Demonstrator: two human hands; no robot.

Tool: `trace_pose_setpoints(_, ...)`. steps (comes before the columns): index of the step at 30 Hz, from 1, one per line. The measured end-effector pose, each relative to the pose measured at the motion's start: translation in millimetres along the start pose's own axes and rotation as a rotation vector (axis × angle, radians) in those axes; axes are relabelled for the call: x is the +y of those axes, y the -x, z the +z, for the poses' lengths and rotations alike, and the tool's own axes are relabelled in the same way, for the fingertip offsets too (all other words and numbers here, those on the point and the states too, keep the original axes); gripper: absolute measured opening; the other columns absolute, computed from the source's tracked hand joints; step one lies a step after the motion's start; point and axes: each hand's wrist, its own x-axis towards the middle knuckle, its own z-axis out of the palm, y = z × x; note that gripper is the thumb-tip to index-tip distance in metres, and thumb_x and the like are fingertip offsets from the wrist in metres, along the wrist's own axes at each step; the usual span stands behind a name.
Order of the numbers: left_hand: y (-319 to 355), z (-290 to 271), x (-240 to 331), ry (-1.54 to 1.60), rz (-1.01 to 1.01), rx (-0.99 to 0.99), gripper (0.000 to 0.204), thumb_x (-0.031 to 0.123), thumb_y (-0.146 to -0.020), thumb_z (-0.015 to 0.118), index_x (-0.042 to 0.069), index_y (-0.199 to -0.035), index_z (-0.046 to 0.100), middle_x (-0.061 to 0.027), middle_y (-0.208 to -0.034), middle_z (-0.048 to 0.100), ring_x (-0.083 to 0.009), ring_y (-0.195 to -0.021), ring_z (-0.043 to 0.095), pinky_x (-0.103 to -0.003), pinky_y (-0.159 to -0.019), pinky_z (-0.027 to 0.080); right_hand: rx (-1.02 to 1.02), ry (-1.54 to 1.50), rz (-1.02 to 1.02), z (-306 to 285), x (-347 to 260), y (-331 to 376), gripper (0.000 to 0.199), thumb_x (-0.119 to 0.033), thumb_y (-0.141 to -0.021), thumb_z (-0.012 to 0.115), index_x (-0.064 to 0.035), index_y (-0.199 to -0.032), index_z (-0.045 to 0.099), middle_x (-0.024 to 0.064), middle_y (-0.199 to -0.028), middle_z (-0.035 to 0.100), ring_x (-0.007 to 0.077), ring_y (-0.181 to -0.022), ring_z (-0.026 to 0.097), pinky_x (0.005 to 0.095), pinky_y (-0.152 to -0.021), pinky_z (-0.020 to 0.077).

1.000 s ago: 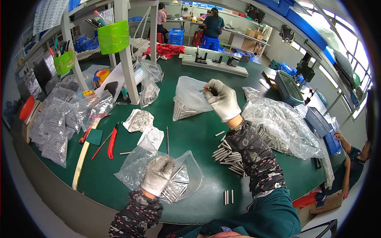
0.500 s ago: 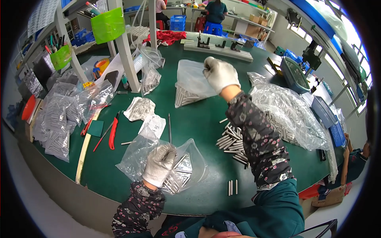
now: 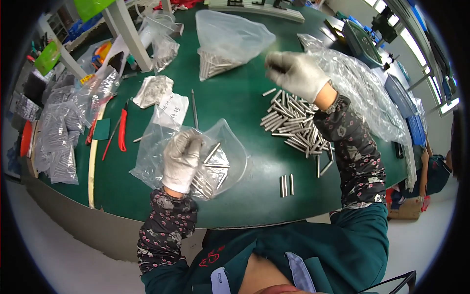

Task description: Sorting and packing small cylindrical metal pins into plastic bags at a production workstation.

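My left hand [image 3: 180, 159], in a white glove, is closed on the gathered side of a clear plastic bag [image 3: 232, 154]. Several steel pins [image 3: 210, 166] lie in that bag. Over the far edge of a loose pile of steel pins [image 3: 293, 120] hovers my gloved right hand [image 3: 297, 74]. Its fingers are bent, with a gap between them and the thumb, and nothing shows in them. Left of it, a milky plastic bag [image 3: 235, 34] lies on the table with pins in its near corner. Three pins [image 3: 284, 186] stand apart from the pile, side by side, close to the front edge.
Packed bags of pins [image 3: 61, 132] heap up at the left. A red-handled cutter [image 3: 123, 130], a pen [image 3: 194, 108] and a written paper slip [image 3: 174, 110] lie nearer the middle. A large clear bag [image 3: 362, 88] covers the right side; blue bins [image 3: 416, 130] stand beyond it.
My right hand has let go of the milky bag and drawn back toward the pin pile. The left hand stays on the clear bag. The view has tilted down.
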Motion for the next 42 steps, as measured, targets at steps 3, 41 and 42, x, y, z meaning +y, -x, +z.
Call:
trace_pose_setpoints(3,-0.5,-0.8,-3.0,0.025,-0.046,0.008,0.005,0.001,-0.078,0.056,0.002,-0.082,0.060,-0.0049,-0.073,0.061,-0.0126,-0.064,0.058,-0.026,-0.058,0.045,-0.288,0.107,-0.017,3.3,8.6,41.5,0.019,-0.020,-0.073,0.056,-0.0096,-0.089,0.059,0.0124,-0.077,0.060,0.0321,-0.073,0.058,0.0409,-0.064,0.0466)
trace_pose_setpoints(41,55.7,107.4,89.9,-0.547,0.568,-0.737,0.031,-0.003,-0.067,0.060,0.010,-0.096,0.062,-0.0115,-0.089,0.059,-0.0280,-0.076,0.059,-0.034,-0.062,0.049,0.566,-0.046,0.264,-1.4,-6.6,269.1,0.009,-0.003,-0.069,0.064,-0.0055,-0.074,0.058,0.0080,-0.058,0.055,0.0227,-0.052,0.056,0.0326,-0.049,0.0439)
trace_pose_setpoints(42,56.9,106.9,89.6,-0.573,0.628,-0.717,0.030,-0.003,-0.067,0.060,0.011,-0.093,0.063,-0.0109,-0.089,0.060,-0.0273,-0.076,0.059,-0.033,-0.061,0.049,0.575,-0.088,0.337,-0.3,-6.8,270.5,0.008,-0.003,-0.070,0.064,-0.0047,-0.074,0.058,0.0084,-0.059,0.055,0.0228,-0.053,0.056,0.0324,-0.049,0.0440)
